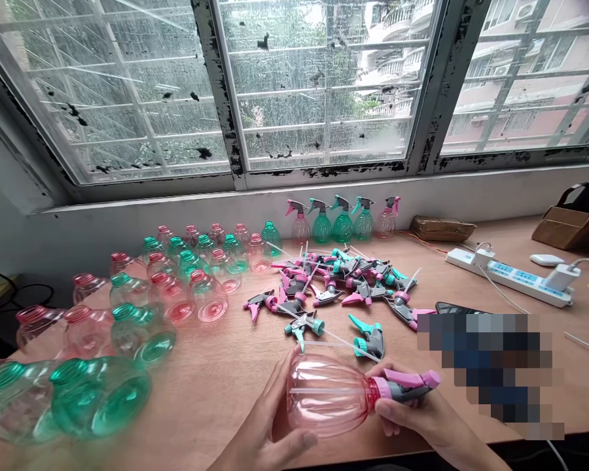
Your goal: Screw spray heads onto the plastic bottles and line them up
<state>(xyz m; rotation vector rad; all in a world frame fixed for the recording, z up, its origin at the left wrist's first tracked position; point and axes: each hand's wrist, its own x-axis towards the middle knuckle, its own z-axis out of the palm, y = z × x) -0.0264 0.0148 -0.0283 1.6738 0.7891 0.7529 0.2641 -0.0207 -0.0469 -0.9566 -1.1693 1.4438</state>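
Note:
A clear pink spray bottle lies on its side between my hands, just above the front of the table. Around its base curls my left hand, thumb below and fingers behind. My right hand grips the neck end, its thumb at the pink collar of the pink and grey trigger sprayer. Through the pink wall a thin straw shows inside the bottle. Close beyond it lie a teal and grey spray head and another teal one. Some fingers of both hands are hidden behind the bottle.
Loose pink and teal spray heads are heaped mid-table. Open pink and green bottles fill the left side. Several bottles with sprayers stand by the wall. A power strip, a brown packet and a partly pixelated phone lie right.

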